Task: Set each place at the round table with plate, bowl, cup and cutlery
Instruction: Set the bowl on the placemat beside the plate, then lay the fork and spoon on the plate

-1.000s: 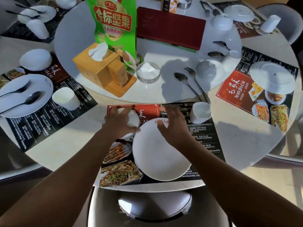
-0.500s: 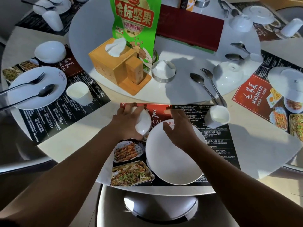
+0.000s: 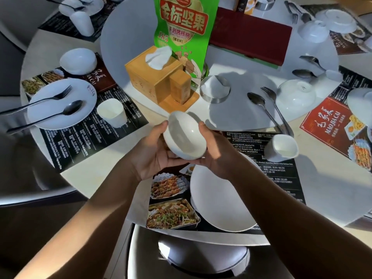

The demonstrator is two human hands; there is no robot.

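My left hand (image 3: 153, 156) and right hand (image 3: 218, 156) cup the white bowl (image 3: 184, 137) between them, fingers curled round its sides. It hangs tilted above the top of my placemat (image 3: 281, 178), touching nothing else, and I see nothing inside it.

At 5 o'clock from the bowl my plate (image 3: 225, 204) lies on the mat, bare. At 3 o'clock my cup (image 3: 281, 148) sits on the mat's corner, tipped toward me and empty. The fork (image 3: 274, 105) and spoon (image 3: 259, 103) lie side by side at 2 o'clock, mostly on the turntable (image 3: 237, 117), not yet at my place.

So I judge this setting about half done: plate and cup are down, the bowl needs landing and the cutlery needs bringing over.

At 9 o'clock the neighbour's plate (image 3: 82, 95) carries its own fork and spoon, with an empty neighbour's cup (image 3: 111, 113) beside it and an upturned bowl (image 3: 77, 60) beyond; that place looks complete. At 2 o'clock another spare bowl (image 3: 296, 97) waits face down on the turntable. At 12 o'clock a wooden tissue box (image 3: 153, 81) holds tissues and a steel ring (image 3: 215, 91) holds a napkin.
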